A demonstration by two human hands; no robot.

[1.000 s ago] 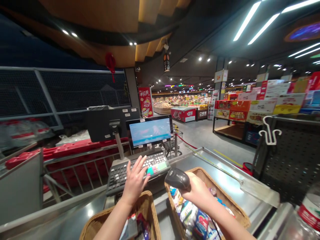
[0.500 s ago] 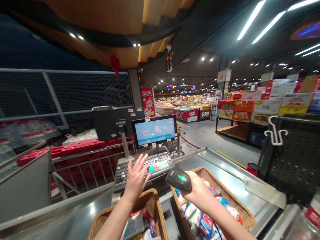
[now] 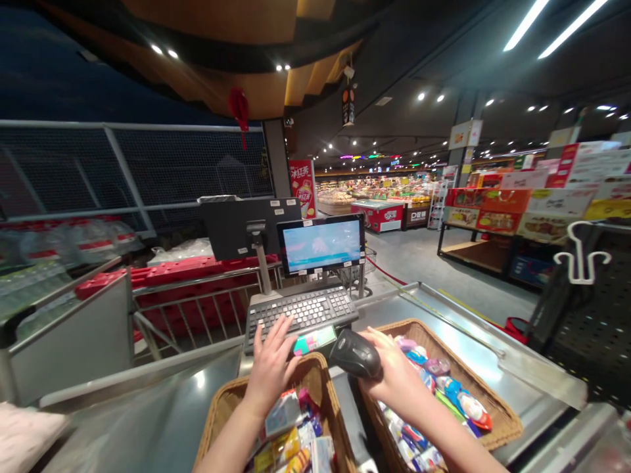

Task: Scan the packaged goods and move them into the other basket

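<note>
Hands [image 3: 270, 372] [image 3: 394, 380], barcode scanner [image 3: 355, 355], wicker baskets [image 3: 493, 420], packaged snacks [image 3: 444, 387]

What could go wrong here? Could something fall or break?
Maybe! The barcode scanner sits in the right hand above a wicker basket, so it might slip onto the packets. The left hand is right by the keyboard, so it might bump wrong keys.

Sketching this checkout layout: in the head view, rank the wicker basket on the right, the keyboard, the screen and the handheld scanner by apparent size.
1. Right wicker basket
2. Keyboard and screen: too alike to rank
3. Handheld scanner, though it sits nearest the camera, so this may flatter it
</note>
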